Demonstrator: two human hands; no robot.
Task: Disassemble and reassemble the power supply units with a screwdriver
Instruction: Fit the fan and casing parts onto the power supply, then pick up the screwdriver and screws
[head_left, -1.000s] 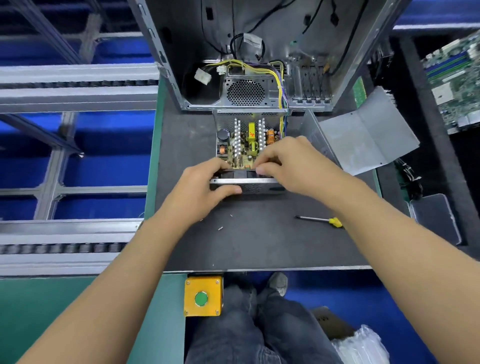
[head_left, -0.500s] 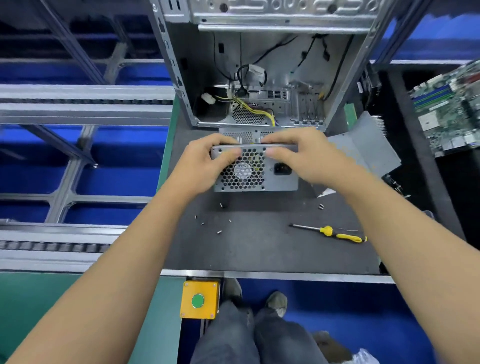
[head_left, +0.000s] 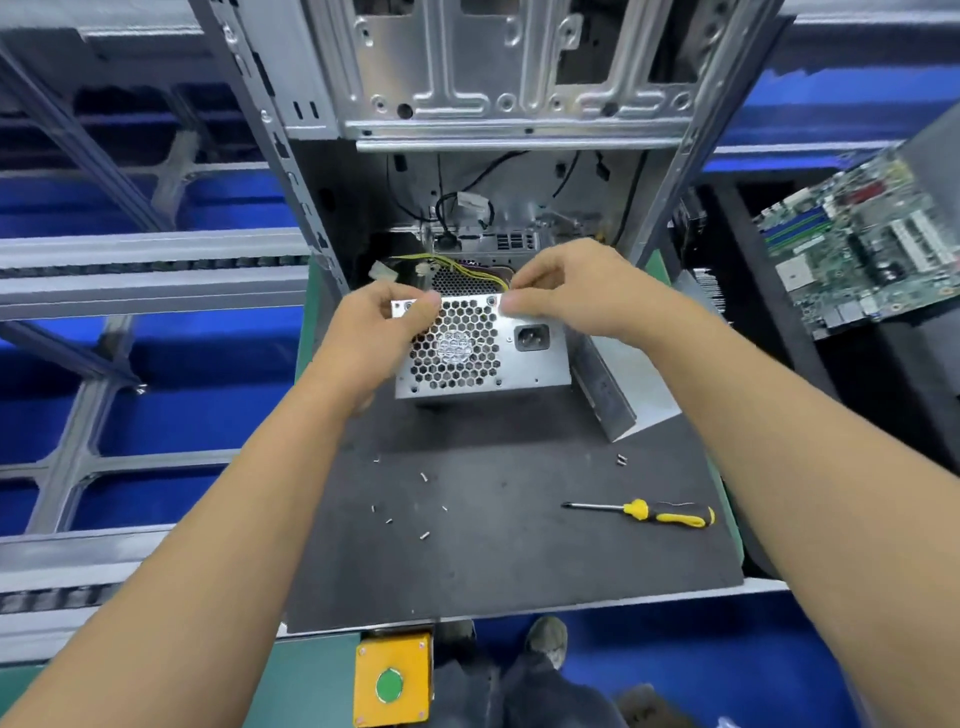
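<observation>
So the silver metal power supply box with the honeycomb fan grille (head_left: 480, 345) is standing on the dark grey work mat (head_left: 509, 545), fan face toward the camera, right in front of the open grey computer case (head_left: 498, 130). Yellow wires (head_left: 467, 270) run off its far side into the case.

Both hands are on its top edge. The left hand (head_left: 379, 332) pinches the top left corner, thumb on the fan face, other fingers curled over the rim. The right hand (head_left: 576, 291) grips the top edge nearer the middle-right, thumb down on the front, fingers hooked over behind. So the box hangs below and between the two grips.

My guess is this is the handling bit between steps, turning or positioning the unit, no screwing going on. The yellow-and-black handled screwdriver (head_left: 649, 513) lies on the mat, well apart to the right, and small loose screws (head_left: 424, 477) are scattered on the mat in front. The bent grey metal cover (head_left: 618, 395) sits just beside the box on the right. Next up probably means steadying the box, then freeing the right hand for cover, screws and driver.
</observation>
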